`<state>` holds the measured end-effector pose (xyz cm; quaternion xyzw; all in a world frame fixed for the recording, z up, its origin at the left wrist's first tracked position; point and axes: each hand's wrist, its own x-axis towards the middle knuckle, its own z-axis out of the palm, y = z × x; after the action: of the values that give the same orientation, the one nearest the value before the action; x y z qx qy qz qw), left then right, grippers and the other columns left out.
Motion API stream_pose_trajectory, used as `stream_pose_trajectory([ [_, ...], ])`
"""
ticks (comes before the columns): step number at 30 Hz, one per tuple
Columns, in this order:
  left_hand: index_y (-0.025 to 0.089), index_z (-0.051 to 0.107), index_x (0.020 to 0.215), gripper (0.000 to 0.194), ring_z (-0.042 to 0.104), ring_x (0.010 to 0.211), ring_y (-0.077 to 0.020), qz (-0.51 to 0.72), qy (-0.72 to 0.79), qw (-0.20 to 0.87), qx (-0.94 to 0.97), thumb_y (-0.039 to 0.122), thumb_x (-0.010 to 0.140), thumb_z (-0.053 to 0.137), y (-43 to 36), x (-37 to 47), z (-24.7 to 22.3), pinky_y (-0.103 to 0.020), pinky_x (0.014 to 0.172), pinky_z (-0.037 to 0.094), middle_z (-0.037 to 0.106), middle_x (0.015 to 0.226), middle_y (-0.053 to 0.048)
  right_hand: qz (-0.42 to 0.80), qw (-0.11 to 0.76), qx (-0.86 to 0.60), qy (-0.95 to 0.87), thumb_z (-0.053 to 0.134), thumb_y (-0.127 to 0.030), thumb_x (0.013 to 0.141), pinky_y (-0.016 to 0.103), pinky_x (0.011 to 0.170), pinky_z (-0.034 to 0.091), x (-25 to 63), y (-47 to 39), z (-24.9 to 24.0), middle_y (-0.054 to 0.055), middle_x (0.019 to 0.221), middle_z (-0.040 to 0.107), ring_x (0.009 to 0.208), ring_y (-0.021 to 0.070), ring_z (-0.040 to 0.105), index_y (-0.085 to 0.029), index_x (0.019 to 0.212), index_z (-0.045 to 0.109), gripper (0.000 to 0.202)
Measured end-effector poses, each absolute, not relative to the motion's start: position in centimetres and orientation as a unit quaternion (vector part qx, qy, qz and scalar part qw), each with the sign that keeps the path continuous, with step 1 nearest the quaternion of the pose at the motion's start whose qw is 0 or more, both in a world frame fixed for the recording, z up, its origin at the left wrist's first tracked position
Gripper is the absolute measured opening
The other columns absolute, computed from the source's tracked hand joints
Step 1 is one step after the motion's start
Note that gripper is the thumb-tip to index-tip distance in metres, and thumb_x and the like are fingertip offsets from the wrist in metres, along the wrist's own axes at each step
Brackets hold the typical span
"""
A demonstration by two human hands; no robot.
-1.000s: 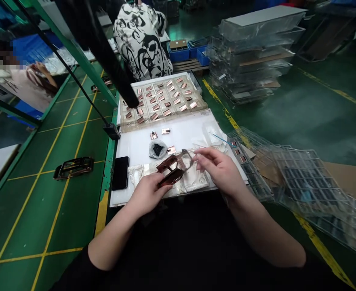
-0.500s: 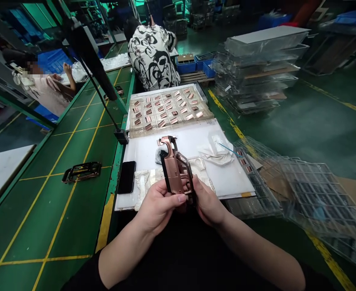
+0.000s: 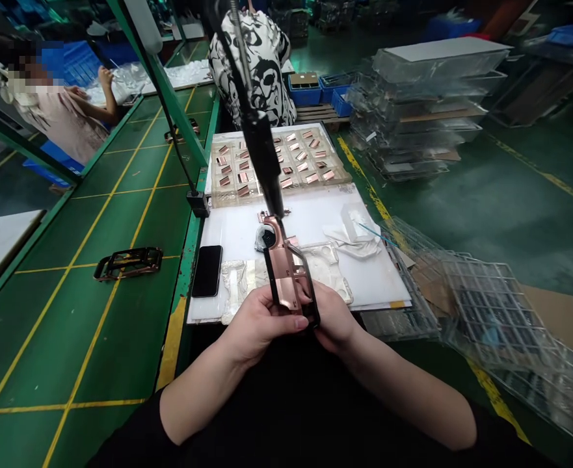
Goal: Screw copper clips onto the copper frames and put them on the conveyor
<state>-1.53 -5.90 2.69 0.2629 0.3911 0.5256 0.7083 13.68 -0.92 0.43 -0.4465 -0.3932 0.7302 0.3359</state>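
Between my hands, over the near edge of the worktable, I hold a copper-coloured and black moulded frame [image 3: 280,268], its far end tilted up and away. My left hand [image 3: 259,328] grips its near left end, thumb lying across the copper face. Closed round the right side is my right hand [image 3: 335,317], its fingertips partly hidden behind the frame. A black hanging electric screwdriver [image 3: 263,153] points down, its tip by the frame's far end; no hand is on it. Small copper-coloured pieces [image 3: 243,177] lie in a clear compartment tray [image 3: 222,195] beyond.
A black phone [image 3: 207,271] and a pale moulded fixture [image 3: 240,273] lie on the white worktable [image 3: 378,279]. Left runs a green conveyor [image 3: 95,338] carrying another frame [image 3: 127,262]. Clear trays [image 3: 491,305] lie at right. Two co-workers sit further off.
The screwdriver has moved from the upper left to over the frame's far end. The frame is slightly lower and still in both hands. The view has shifted a little.
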Motion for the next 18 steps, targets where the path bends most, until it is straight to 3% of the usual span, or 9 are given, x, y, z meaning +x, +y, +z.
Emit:
stream_pose_trajectory([
  [6,0.016,0.083,0.098,0.040,0.072,0.091,-0.0160,0.517,0.387,0.713,0.274,0.020,0.067,0.108,-6.1,-2.1,2.3,-0.026,0.086,0.059,0.078,0.098,-0.004,0.746,0.316,-0.448,-0.378,0.079,-0.062,0.087,0.035,0.077,0.054,13.2,-0.7,0.5,0.004,0.090,0.074,0.087,0.0254,0.066,-0.021,0.086,0.072,0.041],
  [8,0.017,0.082,0.111,0.049,0.075,0.100,-0.0211,0.519,0.387,0.705,0.289,0.028,0.071,0.108,-6.1,-2.5,2.1,-0.031,0.092,0.060,0.079,0.106,-0.007,0.737,0.313,-0.447,-0.399,0.075,-0.066,0.093,0.037,0.082,0.056,13.5,-0.4,0.7,0.006,0.098,0.077,0.095,0.0273,0.069,-0.021,0.092,0.075,0.045],
  [10,0.022,0.075,0.134,0.070,0.075,0.119,-0.0276,0.555,0.403,0.660,0.306,0.037,0.074,0.107,-6.2,-2.8,1.9,-0.037,0.102,0.060,0.078,0.127,-0.010,0.689,0.334,-0.448,-0.462,0.068,-0.071,0.101,0.039,0.094,0.057,14.0,-0.2,1.0,0.008,0.115,0.079,0.109,0.0293,0.071,-0.021,0.111,0.077,0.052],
  [12,0.029,0.061,0.155,0.095,0.066,0.141,-0.0324,0.610,0.414,0.595,0.320,0.047,0.074,0.107,-6.2,-2.9,1.9,-0.040,0.116,0.055,0.068,0.153,-0.012,0.623,0.373,-0.437,-0.530,0.070,-0.071,0.103,0.041,0.103,0.056,14.5,-0.4,1.3,0.009,0.126,0.078,0.117,0.0290,0.071,-0.023,0.139,0.068,0.059],
  [14,0.031,0.052,0.163,0.109,0.056,0.155,-0.0361,0.639,0.404,0.569,0.324,0.057,0.072,0.106,-6.1,-3.0,1.9,-0.044,0.127,0.048,0.059,0.166,-0.014,0.606,0.398,-0.398,-0.562,0.080,-0.062,0.101,0.041,0.104,0.055,14.8,-1.0,1.8,0.007,0.124,0.077,0.113,0.0267,0.072,-0.027,0.159,0.049,0.074],
  [18,0.024,0.063,0.152,0.095,0.062,0.149,-0.0431,0.633,0.379,0.615,0.278,0.068,0.076,0.099,-5.9,-2.7,1.6,-0.054,0.125,0.052,0.070,0.152,-0.017,0.701,0.379,-0.295,-0.527,0.084,-0.045,0.103,0.037,0.101,0.056,14.3,-2.8,3.0,0.001,0.110,0.074,0.101,0.0205,0.073,-0.034,0.165,0.032,0.081],
])
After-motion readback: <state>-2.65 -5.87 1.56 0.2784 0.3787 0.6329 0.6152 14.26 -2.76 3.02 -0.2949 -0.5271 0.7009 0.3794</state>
